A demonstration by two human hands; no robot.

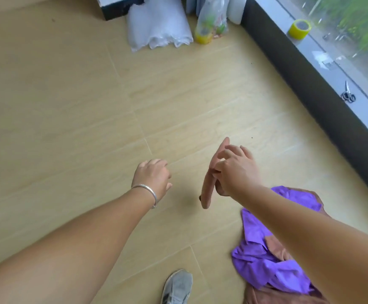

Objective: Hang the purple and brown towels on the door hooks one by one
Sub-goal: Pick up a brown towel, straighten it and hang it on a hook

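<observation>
I am lifting one brown towel [209,185], pinched in my right hand [235,170], off the floor pile of purple towels [264,255]; my left hand [154,176] hangs loosely curled, holding nothing. Next, I judge: finding the door hooks, unseen here.

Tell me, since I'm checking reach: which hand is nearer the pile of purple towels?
Right. The right hand hangs just above the pile of purple towels, pinching a brown towel; the left hand is farther left.
</observation>
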